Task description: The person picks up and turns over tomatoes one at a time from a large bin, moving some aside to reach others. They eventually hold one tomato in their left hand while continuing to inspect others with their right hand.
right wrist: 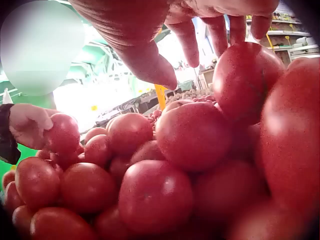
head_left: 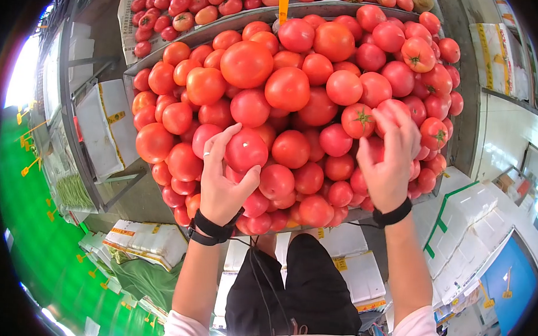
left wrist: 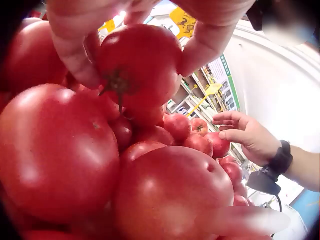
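Observation:
Heaped tomatoes (head_left: 287,89) fill a wide bin in front of me. Between thumb and fingers, my left hand (head_left: 223,190) grips a round red tomato (head_left: 246,151) at the near left of the heap. In the left wrist view this tomato (left wrist: 142,70) shows its green stem end, low over other tomatoes. My right hand (head_left: 392,164) is over the heap's right side, thumb apart from the loosely bent fingers. In the right wrist view its fingertips overlap the top of a tomato (right wrist: 247,82), and the space between thumb and fingers holds nothing.
More tomatoes (head_left: 182,21) lie behind the bin's back wall, where a yellow tag (head_left: 283,3) stands up. White foam boxes (head_left: 105,128) flank the left, others (head_left: 468,213) the right. A dark cable (head_left: 264,288) hangs from the left wrist, before the person's legs.

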